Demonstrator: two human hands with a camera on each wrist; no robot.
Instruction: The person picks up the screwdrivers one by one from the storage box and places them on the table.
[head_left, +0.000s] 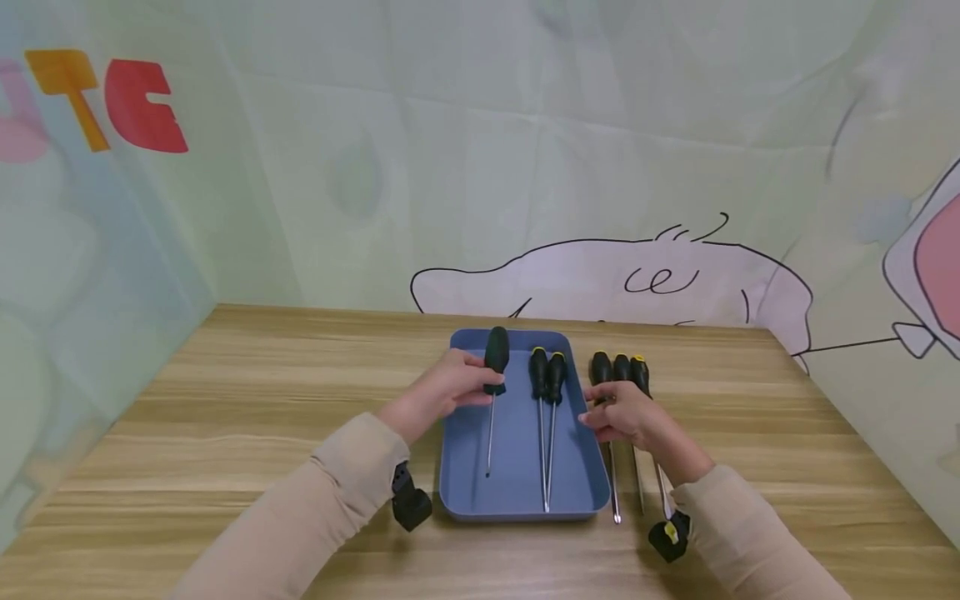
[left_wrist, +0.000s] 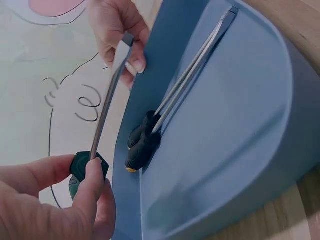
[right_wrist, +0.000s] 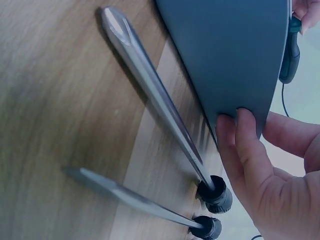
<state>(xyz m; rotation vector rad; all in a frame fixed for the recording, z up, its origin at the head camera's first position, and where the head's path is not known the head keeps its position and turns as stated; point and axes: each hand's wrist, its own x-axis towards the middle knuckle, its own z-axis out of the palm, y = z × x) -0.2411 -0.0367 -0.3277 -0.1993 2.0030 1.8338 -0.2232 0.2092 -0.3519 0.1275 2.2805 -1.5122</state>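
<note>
My left hand [head_left: 461,382] pinches a screwdriver by its dark green handle [head_left: 496,354], over the left side of a blue tray [head_left: 525,515]. The screwdriver's flat-tipped shaft [left_wrist: 107,102] points toward me. Inside the tray, two screwdrivers with black handles and yellow ends [head_left: 547,375] lie side by side. At the tray's right wall, my right hand [head_left: 624,412] holds the rim, its fingers [right_wrist: 246,132] against the outer face and the thumb on the other side. Several black-handled screwdrivers [head_left: 602,367] lie on the table under and beside that hand, partly hidden by it.
A wood-grain table [head_left: 300,400] carries everything. Behind it hangs a printed backdrop [head_left: 315,183] with a cartoon drawing. Each wrist wears a small black camera, the left one [head_left: 409,500] close to the tray's near left corner.
</note>
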